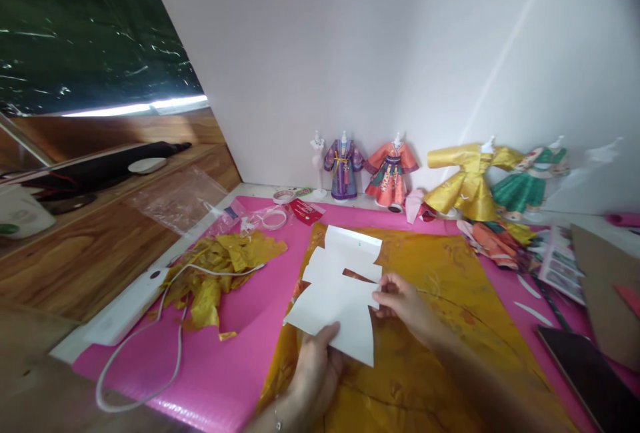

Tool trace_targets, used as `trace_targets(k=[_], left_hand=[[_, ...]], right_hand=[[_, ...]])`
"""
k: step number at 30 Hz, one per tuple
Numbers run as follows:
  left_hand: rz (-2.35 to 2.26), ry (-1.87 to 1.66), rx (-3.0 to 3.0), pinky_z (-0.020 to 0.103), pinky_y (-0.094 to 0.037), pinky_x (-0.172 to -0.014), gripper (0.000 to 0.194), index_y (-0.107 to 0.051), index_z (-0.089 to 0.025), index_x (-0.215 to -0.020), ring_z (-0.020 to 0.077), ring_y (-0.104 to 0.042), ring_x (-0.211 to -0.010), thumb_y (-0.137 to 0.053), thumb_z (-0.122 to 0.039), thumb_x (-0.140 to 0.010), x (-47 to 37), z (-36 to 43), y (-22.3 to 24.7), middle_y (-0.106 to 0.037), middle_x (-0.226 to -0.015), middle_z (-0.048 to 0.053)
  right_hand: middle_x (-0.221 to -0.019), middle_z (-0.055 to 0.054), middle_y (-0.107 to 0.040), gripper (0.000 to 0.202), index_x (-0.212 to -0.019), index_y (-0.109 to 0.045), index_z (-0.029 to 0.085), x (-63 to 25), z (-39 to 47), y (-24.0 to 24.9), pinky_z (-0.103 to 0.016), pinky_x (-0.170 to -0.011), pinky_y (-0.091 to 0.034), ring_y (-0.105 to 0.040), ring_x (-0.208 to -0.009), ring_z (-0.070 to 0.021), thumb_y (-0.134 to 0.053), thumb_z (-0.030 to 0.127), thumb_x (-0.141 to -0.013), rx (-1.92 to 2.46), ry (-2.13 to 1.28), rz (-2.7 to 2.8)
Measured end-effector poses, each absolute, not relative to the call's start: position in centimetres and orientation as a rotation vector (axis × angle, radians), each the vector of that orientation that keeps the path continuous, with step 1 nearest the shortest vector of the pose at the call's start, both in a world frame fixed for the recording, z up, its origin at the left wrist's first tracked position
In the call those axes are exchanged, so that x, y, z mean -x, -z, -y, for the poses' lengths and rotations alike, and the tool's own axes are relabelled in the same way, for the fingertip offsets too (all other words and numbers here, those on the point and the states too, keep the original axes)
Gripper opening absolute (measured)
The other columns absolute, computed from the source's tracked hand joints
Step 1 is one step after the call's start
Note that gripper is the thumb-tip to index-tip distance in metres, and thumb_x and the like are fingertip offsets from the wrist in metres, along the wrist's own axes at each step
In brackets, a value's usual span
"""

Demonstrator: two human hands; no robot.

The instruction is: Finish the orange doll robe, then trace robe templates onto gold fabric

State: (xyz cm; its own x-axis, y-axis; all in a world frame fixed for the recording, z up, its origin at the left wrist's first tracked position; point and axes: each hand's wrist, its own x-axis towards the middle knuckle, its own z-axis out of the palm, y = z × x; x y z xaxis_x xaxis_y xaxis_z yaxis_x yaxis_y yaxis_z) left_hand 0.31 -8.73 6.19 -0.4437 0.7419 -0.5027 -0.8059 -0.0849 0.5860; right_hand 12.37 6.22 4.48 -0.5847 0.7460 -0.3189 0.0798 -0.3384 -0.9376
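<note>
So the left hand [317,366] has the bottom edge of a white paper piece [337,306] pinched, thumb on top and fingers tucked under, while the right hand [400,303] nips its right edge between thumb and fingertips. The paper is over the golden fabric [435,286], tilted a bit; can't tell if any of it actually touches the cloth. My main worry would be that slanted slot near the right-hand grip: there's not much paper around it, so if the hands pulled against each other I reckon it could crease or rip there. The fabric looks shiny and has fold lines, so paper laid on it might slide or sit unevenly. Under that is a pink mat [270,326], with a heap of yellow scraps [235,256] to the left and a white cable [181,346] looping beside it; a sleeve or elbow swinging that way could snag the loop and drag scraps around. On the right, two skinny white slivers [533,313] lie near a dark phone [590,373], easy to brush off course with a careless forearm. Along the wall at the back, little dress forms wear a purple robe [343,169] and a yellow dress [465,176], among others, well apart from the hands.
</note>
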Motion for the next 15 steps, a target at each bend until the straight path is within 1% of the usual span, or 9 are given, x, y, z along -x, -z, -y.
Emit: trace_targets(k=[2,4,6,8,11,12,13,14,15], left_hand=[[-1.003,-1.738,0.073,0.037,-0.054,-0.100,0.065,-0.045,-0.022,-0.141,0.0251,-0.066,-0.116,-0.067,-0.012,-0.081,0.2,8.6,-6.0,-0.071,-0.123,0.008],[-0.981,-1.651,0.006,0.038,-0.054,-0.097,0.053,-0.053,-0.018,-0.133,0.0256,-0.068,-0.112,-0.071,-0.021,-0.083,0.9,8.9,-5.6,-0.071,-0.122,0.010],[-0.956,-1.471,-0.089,0.036,-0.055,-0.091,0.043,-0.062,-0.013,-0.119,0.0258,-0.071,-0.104,-0.073,-0.030,-0.082,1.6,9.8,-5.3,-0.072,-0.117,0.015],[-0.936,-1.212,-0.173,0.033,-0.055,-0.083,0.040,-0.067,-0.010,-0.108,0.0253,-0.074,-0.094,-0.074,-0.038,-0.080,2.3,10.9,-5.4,-0.074,-0.109,0.018],[-0.944,-0.912,-0.380,0.031,-0.054,-0.073,0.038,-0.070,-0.012,-0.098,0.0241,-0.075,-0.083,-0.071,-0.045,-0.080,3.5,11.9,-7.3,-0.076,-0.100,0.018],[-0.985,-0.886,-0.497,0.031,-0.054,-0.072,0.035,-0.071,-0.014,-0.095,0.0233,-0.074,-0.081,-0.069,-0.046,-0.082,4.0,11.7,-8.1,-0.076,-0.099,0.016],[-1.065,-0.890,-0.644,0.032,-0.054,-0.075,0.032,-0.071,-0.015,-0.092,0.0220,-0.073,-0.083,-0.068,-0.046,-0.084,4.7,11.3,-9.0,-0.076,-0.100,0.014],[-1.207,-0.920,-0.824,0.032,-0.053,-0.080,0.030,-0.072,-0.016,-0.093,0.0213,-0.072,-0.088,-0.067,-0.045,-0.086,5.5,10.5,-9.7,-0.076,-0.102,0.012],[-1.351,-0.919,-1.014,0.033,-0.053,-0.085,0.028,-0.073,-0.018,-0.099,0.0216,-0.070,-0.094,-0.066,-0.043,-0.087,6.3,9.6,-10.1,-0.076,-0.103,0.011]], right_hand=[[-0.066,0.008,-0.062,0.042,-0.082,-0.046,0.024,-11.1,-6.9,-3.8,-0.029,-0.058,-0.057,-0.063,-0.058,-0.0136,-0.081,0.031,-0.059,1.093,-1.964,1.443],[-0.065,0.008,-0.061,0.042,-0.081,-0.046,0.023,-10.2,-7.6,-3.1,-0.029,-0.056,-0.057,-0.062,-0.056,-0.0130,-0.080,0.029,-0.057,1.095,-1.955,1.451],[-0.064,0.008,-0.061,0.039,-0.081,-0.046,0.023,-9.7,-8.2,-2.5,-0.029,-0.056,-0.057,-0.063,-0.056,-0.0130,-0.078,0.027,-0.058,1.101,-1.938,1.458],[-0.060,0.009,-0.058,0.037,-0.081,-0.047,0.024,-9.4,-8.8,-2.1,-0.028,-0.054,-0.057,-0.062,-0.054,-0.0133,-0.077,0.024,-0.059,1.108,-1.922,1.473],[-0.057,0.010,-0.056,0.037,-0.084,-0.051,0.023,-9.1,-9.6,-1.8,-0.028,-0.051,-0.057,-0.062,-0.050,-0.0139,-0.078,0.019,-0.059,1.122,-1.918,1.512],[-0.056,0.010,-0.055,0.038,-0.085,-0.052,0.023,-9.0,-9.7,-1.7,-0.028,-0.049,-0.057,-0.062,-0.049,-0.0138,-0.078,0.017,-0.059,1.134,-1.915,1.520],[-0.056,0.010,-0.055,0.038,-0.086,-0.052,0.023,-8.9,-9.9,-1.7,-0.028,-0.048,-0.057,-0.062,-0.048,-0.0138,-0.079,0.016,-0.059,1.148,-1.908,1.525],[-0.056,0.010,-0.055,0.039,-0.087,-0.053,0.023,-8.8,-10.0,-1.7,-0.027,-0.047,-0.057,-0.062,-0.047,-0.0138,-0.079,0.015,-0.059,1.166,-1.899,1.528],[-0.057,0.010,-0.055,0.039,-0.087,-0.053,0.023,-8.7,-10.0,-1.6,-0.027,-0.045,-0.056,-0.062,-0.047,-0.0140,-0.080,0.014,-0.060,1.184,-1.888,1.528]])
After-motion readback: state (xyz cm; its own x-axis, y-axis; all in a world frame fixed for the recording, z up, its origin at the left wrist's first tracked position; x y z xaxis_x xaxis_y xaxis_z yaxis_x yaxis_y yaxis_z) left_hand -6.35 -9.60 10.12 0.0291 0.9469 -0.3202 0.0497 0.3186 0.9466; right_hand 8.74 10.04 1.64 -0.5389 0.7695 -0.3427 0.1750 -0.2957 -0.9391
